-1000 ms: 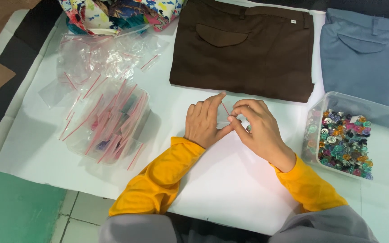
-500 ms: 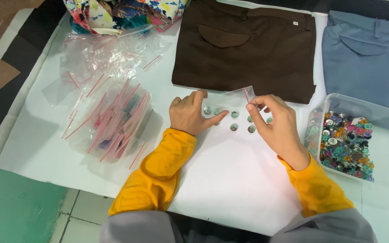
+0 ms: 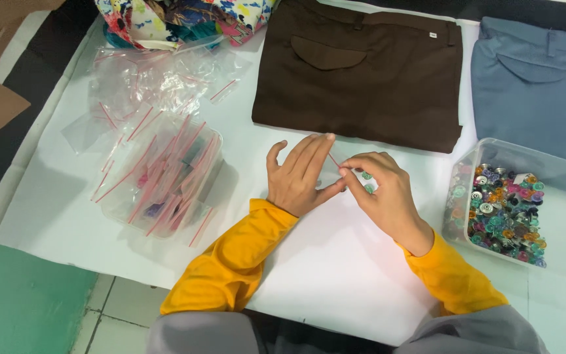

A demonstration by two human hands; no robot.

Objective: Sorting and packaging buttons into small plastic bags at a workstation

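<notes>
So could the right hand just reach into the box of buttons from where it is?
Probably yes. The right hand lies just beside the clear box, which has no lid, and nothing sits between them, though its fingers are pinching a small bag.

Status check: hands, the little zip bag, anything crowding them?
Left hand flat on small clear zip bag. Right hand pinching its red-striped edge. Buttons inside. Brown trousers just beyond, not touching.

Left hand [image 3: 299, 177] flat, fingers spread; right hand [image 3: 381, 193] pinching at fingertips.
</notes>
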